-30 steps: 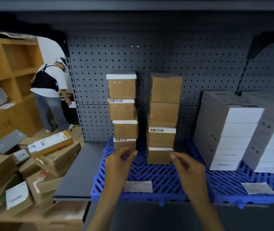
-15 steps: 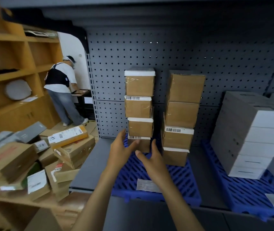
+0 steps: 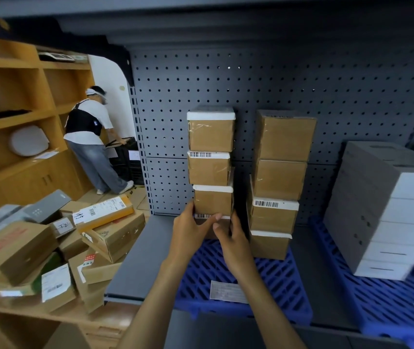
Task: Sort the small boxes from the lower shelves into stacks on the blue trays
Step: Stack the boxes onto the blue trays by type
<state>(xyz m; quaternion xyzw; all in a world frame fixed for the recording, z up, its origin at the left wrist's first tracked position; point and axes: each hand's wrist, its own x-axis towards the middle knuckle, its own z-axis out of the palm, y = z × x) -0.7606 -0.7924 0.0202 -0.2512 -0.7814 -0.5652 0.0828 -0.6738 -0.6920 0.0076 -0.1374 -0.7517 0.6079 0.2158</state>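
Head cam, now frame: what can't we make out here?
Head view only.
- Bottom box, left stack: mostly behind left hand and right hand; grip unclear.
- Paper slip on blue tray: print blurred.
- White boxes: cut off by right edge.
- Barcode labels: too small to read.

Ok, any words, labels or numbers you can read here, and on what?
Nothing reads as clear text.
Barcode labels on the left stack: digits too small.
Barcode label on the right stack: digits too small.
Print on the paper slip on the blue tray: blurred.
Shipping label on the orange parcel: barcode and a handwritten mark, not legible.
Red print on the brown carton at far left: blurred.
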